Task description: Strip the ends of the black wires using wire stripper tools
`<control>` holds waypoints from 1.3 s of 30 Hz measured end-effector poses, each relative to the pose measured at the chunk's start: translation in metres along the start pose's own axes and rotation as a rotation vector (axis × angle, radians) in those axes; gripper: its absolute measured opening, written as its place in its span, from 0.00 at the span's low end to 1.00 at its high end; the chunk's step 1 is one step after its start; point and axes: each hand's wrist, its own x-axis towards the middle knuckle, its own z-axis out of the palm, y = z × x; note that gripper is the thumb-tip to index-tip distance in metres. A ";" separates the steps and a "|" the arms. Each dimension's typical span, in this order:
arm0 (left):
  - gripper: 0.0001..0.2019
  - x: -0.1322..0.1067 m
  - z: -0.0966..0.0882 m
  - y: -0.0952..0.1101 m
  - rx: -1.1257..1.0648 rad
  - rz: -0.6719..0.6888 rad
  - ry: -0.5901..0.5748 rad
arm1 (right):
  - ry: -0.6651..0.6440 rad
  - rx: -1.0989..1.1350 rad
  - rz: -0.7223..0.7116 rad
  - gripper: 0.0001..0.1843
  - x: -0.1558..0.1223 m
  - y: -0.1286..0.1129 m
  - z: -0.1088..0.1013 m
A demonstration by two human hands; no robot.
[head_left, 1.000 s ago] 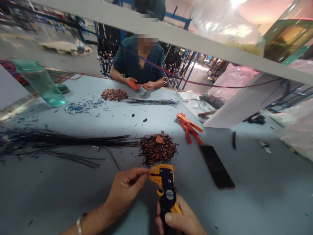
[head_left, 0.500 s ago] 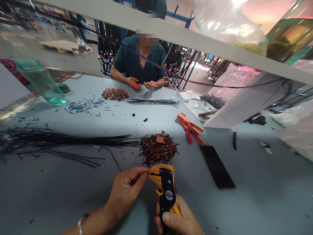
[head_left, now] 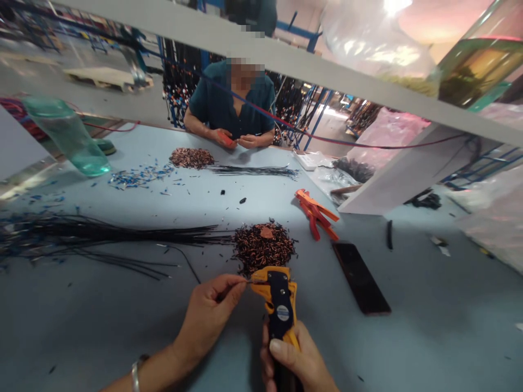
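Low in the middle, my right hand (head_left: 292, 354) is wrapped round the handle of a yellow and dark blue wire stripper (head_left: 280, 305). My left hand (head_left: 214, 310) pinches a thin black wire (head_left: 196, 276) between thumb and fingertips, and the wire's end is at the stripper's jaws. The rest of that wire trails up and left from behind the hand. Just beyond the jaws lies a heap of short black and copper-coloured offcuts (head_left: 263, 247). To its left stretches a bundle of long black wires (head_left: 134, 233) with blue ends at the far left.
Right of the heap lie red-orange wire strippers (head_left: 316, 212) and a dark phone (head_left: 362, 277). A green bottle (head_left: 77, 141) stands at the left. Across the table a person (head_left: 235, 103) holds a red tool near another copper-coloured heap (head_left: 192, 157). A white beam (head_left: 347, 71) crosses above.
The stripper has shifted slightly up, and its yellow handle and trigger are now squeezed closer to the body. My left hand stays nearly in place. The person opposite has brought their hands closer together.
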 end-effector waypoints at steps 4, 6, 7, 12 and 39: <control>0.11 0.000 -0.001 0.002 -0.047 -0.038 -0.004 | 0.044 0.116 -0.059 0.22 -0.002 -0.009 -0.006; 0.11 0.000 -0.001 0.002 -0.088 -0.063 -0.029 | 0.047 0.108 -0.119 0.23 -0.004 -0.015 -0.008; 0.11 0.000 -0.001 0.002 -0.112 -0.079 -0.041 | 0.055 0.087 -0.145 0.24 -0.005 -0.018 -0.008; 0.09 0.000 -0.001 0.000 -0.199 -0.102 -0.022 | 0.177 -0.348 -0.266 0.25 -0.015 -0.028 -0.009; 0.09 -0.004 0.005 -0.011 -0.577 -0.211 -0.312 | 0.274 -1.619 -0.984 0.33 0.013 -0.025 -0.003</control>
